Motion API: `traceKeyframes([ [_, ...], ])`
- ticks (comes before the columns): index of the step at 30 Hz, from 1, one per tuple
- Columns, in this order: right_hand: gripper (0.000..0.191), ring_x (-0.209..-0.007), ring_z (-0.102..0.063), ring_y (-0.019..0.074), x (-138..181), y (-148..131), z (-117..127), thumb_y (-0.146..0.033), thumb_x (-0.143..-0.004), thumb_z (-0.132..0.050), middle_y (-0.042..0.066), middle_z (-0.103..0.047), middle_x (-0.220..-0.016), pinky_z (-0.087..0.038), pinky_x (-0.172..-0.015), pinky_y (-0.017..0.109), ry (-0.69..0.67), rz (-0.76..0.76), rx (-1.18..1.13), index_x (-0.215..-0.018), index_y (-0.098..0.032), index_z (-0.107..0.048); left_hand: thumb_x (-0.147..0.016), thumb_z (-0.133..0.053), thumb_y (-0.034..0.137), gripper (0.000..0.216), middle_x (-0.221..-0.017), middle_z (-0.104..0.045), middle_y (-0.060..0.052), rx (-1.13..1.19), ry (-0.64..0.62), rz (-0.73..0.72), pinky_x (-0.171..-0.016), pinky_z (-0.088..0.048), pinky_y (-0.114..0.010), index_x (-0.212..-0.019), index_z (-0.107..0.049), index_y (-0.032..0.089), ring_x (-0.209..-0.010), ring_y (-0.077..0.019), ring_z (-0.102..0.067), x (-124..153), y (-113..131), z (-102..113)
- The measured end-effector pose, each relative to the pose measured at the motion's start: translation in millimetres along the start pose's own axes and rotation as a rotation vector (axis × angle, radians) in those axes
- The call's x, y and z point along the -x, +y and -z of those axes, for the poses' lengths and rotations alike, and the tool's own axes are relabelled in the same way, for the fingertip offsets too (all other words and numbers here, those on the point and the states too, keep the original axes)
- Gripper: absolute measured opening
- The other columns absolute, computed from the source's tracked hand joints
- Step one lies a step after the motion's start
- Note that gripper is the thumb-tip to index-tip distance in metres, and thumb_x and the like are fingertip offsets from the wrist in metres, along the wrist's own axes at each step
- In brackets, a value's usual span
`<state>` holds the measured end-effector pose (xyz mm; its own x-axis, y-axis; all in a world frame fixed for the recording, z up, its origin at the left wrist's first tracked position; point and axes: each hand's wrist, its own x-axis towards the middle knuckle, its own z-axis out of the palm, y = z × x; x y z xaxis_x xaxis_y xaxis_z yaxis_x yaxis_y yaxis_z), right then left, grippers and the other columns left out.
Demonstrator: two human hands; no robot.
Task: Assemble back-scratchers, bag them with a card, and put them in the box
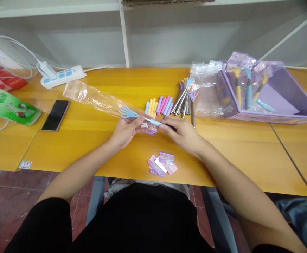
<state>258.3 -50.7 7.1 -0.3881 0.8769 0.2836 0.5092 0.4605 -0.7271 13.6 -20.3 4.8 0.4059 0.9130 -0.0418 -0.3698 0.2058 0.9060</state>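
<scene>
A back scratcher (129, 111) with a light blue hand-shaped head and a blue sleeve is held level between my two hands. My left hand (127, 131) pinches its thin metal rod, just behind the head. Around the blue sleeve, toward the handle end, the fingers of my right hand (182, 131) are closed. A clear plastic bag (90, 98) lies under the head and reaches out to the left. Just beyond my hands are coloured sleeves (153, 105) in blue, yellow, pink and purple. Several metal-rod scratchers (186, 100) lie piled past my right hand.
Small printed cards (162, 164) lie near the table's front edge. At right, a purple box (287, 91) holds bagged scratchers, with clear bags (207, 91) beside it. On the left are a phone (55, 115), a green bottle (11, 105) and a power strip (63, 76).
</scene>
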Motion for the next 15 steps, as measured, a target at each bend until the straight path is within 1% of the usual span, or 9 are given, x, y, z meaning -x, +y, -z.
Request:
traceKeyframes([
  [2, 0.035, -0.08, -0.062, 0.0197, 1, -2, -4, -0.051, -0.112, -0.057, 0.004, -0.069, -0.087, -0.046, -0.077, 0.037, -0.014, 0.0, -0.042, -0.095, -0.024, -0.072, -0.084, -0.093, 0.052, 0.043, -0.108, -0.085, -0.012, -0.014, -0.045, 0.037, -0.098, -0.07, -0.048, -0.102, -0.082, 0.014, -0.101, -0.0285, -0.084, 3, -7, -4],
  [3, 0.034, -0.08, -0.062, 0.0195, 1, -2, -5, -0.052, -0.111, -0.059, 0.004, -0.07, -0.088, -0.046, -0.076, 0.037, -0.014, -0.014, -0.069, -0.097, -0.024, -0.073, -0.084, -0.093, 0.052, 0.044, -0.107, -0.085, -0.012, -0.018, -0.042, 0.035, -0.098, -0.07, -0.048, -0.103, -0.082, 0.014, -0.1, -0.0286, -0.084, 4, -9, -5],
  [5, 0.031, -0.075, -0.059, 0.018, 2, -1, -7, -0.055, -0.108, -0.063, 0.002, -0.068, -0.086, -0.045, -0.071, 0.035, 0.009, -0.077, -0.15, -0.109, -0.025, -0.072, -0.083, -0.094, 0.052, 0.044, -0.106, -0.085, -0.011, -0.018, 0.012, -0.004, -0.096, -0.071, -0.047, -0.102, -0.081, 0.015, -0.102, -0.0283, -0.084, 2, -9, -4],
  [7, 0.036, -0.07, -0.055, 0.0159, 1, -1, -6, -0.057, -0.104, -0.068, 0.0, -0.066, -0.086, -0.045, -0.065, 0.034, 0.052, -0.152, -0.291, -0.122, -0.026, -0.067, -0.083, -0.094, 0.052, 0.042, -0.108, -0.085, -0.01, -0.005, 0.084, -0.056, -0.096, -0.071, -0.044, -0.1, -0.08, 0.016, -0.105, -0.0273, -0.083, -2, -5, 2],
  [8, 0.039, -0.069, -0.055, 0.0152, 1, -1, -5, -0.057, -0.103, -0.071, 0.0, -0.065, -0.086, -0.045, -0.064, 0.033, 0.071, -0.18, -0.371, -0.125, -0.026, -0.065, -0.084, -0.093, 0.052, 0.041, -0.108, -0.085, -0.01, 0.007, 0.109, -0.076, -0.097, -0.071, -0.043, -0.099, -0.079, 0.016, -0.106, -0.0263, -0.083, -4, -2, 5],
  [11, 0.039, -0.075, -0.062, 0.0152, -1, -2, 0, -0.057, -0.098, -0.077, 0.002, -0.068, -0.091, -0.051, -0.067, 0.033, 0.088, -0.217, -0.55, -0.118, -0.024, -0.066, -0.086, -0.092, 0.049, 0.036, -0.108, -0.086, -0.008, 0.049, 0.135, -0.097, -0.098, -0.07, -0.041, -0.1, -0.079, 0.018, -0.103, -0.0235, -0.084, -9, 7, 12],
  [13, 0.041, -0.078, -0.066, 0.0163, -3, -3, 2, -0.057, -0.094, -0.081, 0.003, -0.071, -0.093, -0.054, -0.069, 0.034, 0.072, -0.233, -0.604, -0.114, -0.023, -0.067, -0.086, -0.093, 0.049, 0.036, -0.107, -0.086, -0.008, 0.065, 0.126, -0.091, -0.097, -0.07, -0.04, -0.1, -0.079, 0.018, -0.1, -0.0229, -0.084, -10, 9, 13],
  [15, 0.044, -0.077, -0.066, 0.0167, -4, -3, 2, -0.058, -0.09, -0.085, 0.003, -0.071, -0.091, -0.054, -0.07, 0.035, 0.052, -0.253, -0.634, -0.109, -0.023, -0.068, -0.087, -0.092, 0.05, 0.038, -0.105, -0.086, -0.009, 0.062, 0.093, -0.061, -0.097, -0.07, -0.041, -0.102, -0.08, 0.018, -0.1, -0.0241, -0.084, -8, 8, 11],
])
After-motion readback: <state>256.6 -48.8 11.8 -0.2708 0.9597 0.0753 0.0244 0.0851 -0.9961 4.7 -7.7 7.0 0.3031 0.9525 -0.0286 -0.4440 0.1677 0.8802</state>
